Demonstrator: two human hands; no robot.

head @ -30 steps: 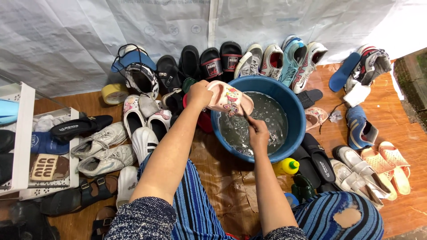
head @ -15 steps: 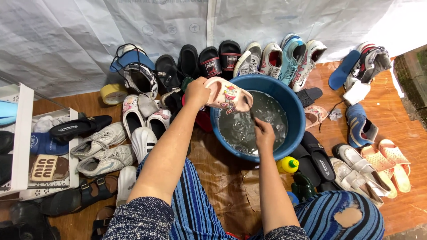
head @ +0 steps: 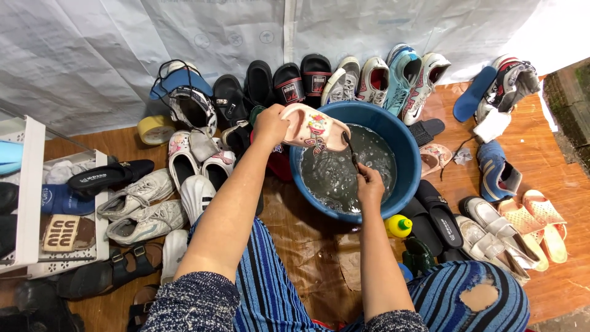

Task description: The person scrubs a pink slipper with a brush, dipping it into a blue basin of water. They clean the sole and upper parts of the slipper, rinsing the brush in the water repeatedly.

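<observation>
At the centre of the view, a pink slipper (head: pixel 314 130) with a cartoon print is gripped at its heel end by the left hand (head: pixel 271 125), the fingers being wrapped tightly around it, and it is held tilted over the ten o'clock rim of a blue basin (head: pixel 407 161). A thin dark brush (head: pixel 353 154) is pinched in the closed fingers of the right hand (head: pixel 370 188), which is held over the grey, soapy water (head: pixel 332 181) at about six o'clock inside the basin; the upper end of the brush is seen touching or nearly touching the toe end of the slipper, though which cannot be told. Just outside the basin at five o'clock a yellow bottle with a green cap (head: pixel 399 225) is set on the wooden floor (head: pixel 553 283). Black slides (head: pixel 437 215) are laid beside it at four o'clock, and pale pink sandals (head: pixel 541 224) are placed farther out in the same direction. A row of sneakers and slides (head: pixel 369 80) is lined against the white tarp (head: pixel 92 55) at twelve o'clock. White sneakers (head: pixel 144 209) are heaped at nine o'clock from the basin, with a roll of yellow tape (head: pixel 153 130) at ten o'clock. A white rack (head: pixel 29 203) holding more footwear is seen at the far nine o'clock edge. Blue striped trousers (head: pixel 276 289) are visible at six o'clock.
</observation>
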